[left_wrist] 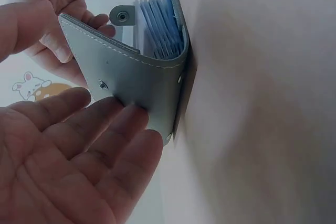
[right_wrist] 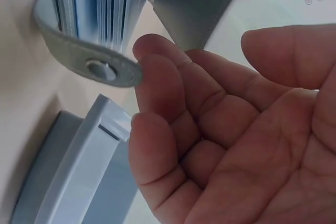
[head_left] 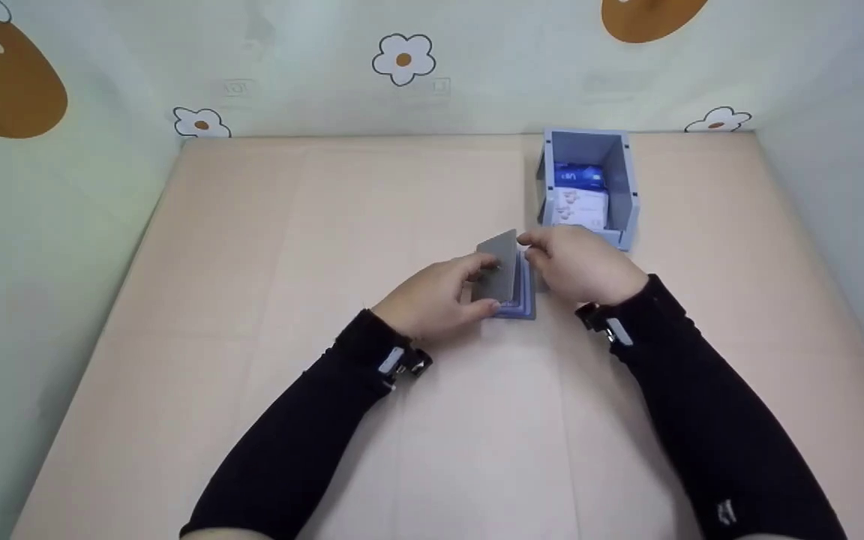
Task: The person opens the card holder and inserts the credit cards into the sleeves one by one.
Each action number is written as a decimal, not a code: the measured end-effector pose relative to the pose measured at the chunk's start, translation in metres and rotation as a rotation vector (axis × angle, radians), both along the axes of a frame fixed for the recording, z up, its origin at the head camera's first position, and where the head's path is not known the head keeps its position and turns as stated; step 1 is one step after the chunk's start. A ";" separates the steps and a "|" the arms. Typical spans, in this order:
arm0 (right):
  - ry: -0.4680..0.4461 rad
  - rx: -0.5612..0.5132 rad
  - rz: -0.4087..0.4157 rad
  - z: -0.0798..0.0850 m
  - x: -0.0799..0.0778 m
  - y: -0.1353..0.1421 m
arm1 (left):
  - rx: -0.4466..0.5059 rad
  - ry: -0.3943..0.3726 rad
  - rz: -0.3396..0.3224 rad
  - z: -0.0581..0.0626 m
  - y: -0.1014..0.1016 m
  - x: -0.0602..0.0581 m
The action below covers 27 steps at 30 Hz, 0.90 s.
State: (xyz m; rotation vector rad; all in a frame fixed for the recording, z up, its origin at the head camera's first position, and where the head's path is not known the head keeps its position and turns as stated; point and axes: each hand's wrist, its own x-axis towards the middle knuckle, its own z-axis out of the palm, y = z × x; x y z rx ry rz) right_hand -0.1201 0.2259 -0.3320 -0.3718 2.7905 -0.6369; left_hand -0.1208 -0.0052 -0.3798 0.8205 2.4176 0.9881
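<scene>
A grey card holder with stitched edges stands partly open on the table, its front cover tilted up. Clear card sleeves fan out inside it. A strap with a metal snap sticks out from its side. My left hand touches the outside of the cover with its fingertips, fingers fairly straight. On the other side, my right hand has loosely bent fingers, with fingertips right at the strap's end and near the cover's corner; its thumb stands apart.
A grey-blue plastic bin stands behind my right hand, close to the back wall. Inside lie a blue packet and a white packet with printed pictures. Patterned walls border the cloth-covered table.
</scene>
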 end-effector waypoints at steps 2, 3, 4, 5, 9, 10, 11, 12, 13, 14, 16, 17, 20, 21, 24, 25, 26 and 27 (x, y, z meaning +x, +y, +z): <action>0.002 -0.004 -0.008 0.001 -0.001 0.001 | -0.022 0.007 0.000 0.000 0.000 0.001; 0.004 -0.005 -0.010 0.001 -0.001 0.002 | -0.032 0.012 -0.001 0.000 0.001 0.001; 0.005 -0.007 -0.012 0.001 -0.001 0.002 | -0.043 0.017 -0.005 0.000 0.001 0.001; 0.005 -0.009 -0.013 0.001 -0.002 0.003 | -0.053 0.022 -0.010 0.000 0.001 0.002; -0.003 -0.017 -0.020 0.001 -0.003 0.007 | -0.099 0.059 -0.039 -0.001 0.003 0.003; -0.004 -0.017 -0.023 0.001 -0.003 0.009 | -0.115 0.070 -0.047 -0.001 0.003 0.003; -0.006 -0.015 -0.026 0.001 -0.003 0.010 | -0.130 0.081 -0.054 -0.001 0.004 0.004; -0.007 -0.013 -0.030 0.001 -0.004 0.012 | -0.146 0.089 -0.060 -0.001 0.005 0.004; -0.007 -0.010 -0.031 0.001 -0.004 0.014 | -0.163 0.094 -0.064 -0.001 0.006 0.005; -0.007 -0.005 -0.032 0.001 -0.004 0.015 | -0.181 0.098 -0.069 -0.001 0.006 0.005; -0.005 0.007 -0.027 0.001 -0.004 0.018 | -0.206 0.097 -0.076 -0.002 0.008 0.006; -0.011 0.011 -0.025 0.000 -0.005 0.020 | -0.219 0.098 -0.078 -0.002 0.009 0.007; -0.043 0.030 -0.004 -0.004 -0.006 0.023 | -0.246 0.107 -0.081 -0.002 0.012 0.009; -0.056 0.036 0.003 -0.005 -0.007 0.024 | -0.254 0.115 -0.081 -0.002 0.012 0.010; -0.100 0.038 0.027 -0.010 -0.008 0.027 | -0.284 0.144 -0.080 -0.001 0.015 0.011; -0.112 0.034 0.040 -0.012 -0.009 0.028 | -0.296 0.156 -0.082 -0.001 0.015 0.011; -0.126 0.025 0.050 -0.013 -0.010 0.028 | -0.306 0.168 -0.086 -0.001 0.016 0.012; -0.140 0.013 0.063 -0.015 -0.011 0.029 | -0.316 0.176 -0.088 0.000 0.016 0.012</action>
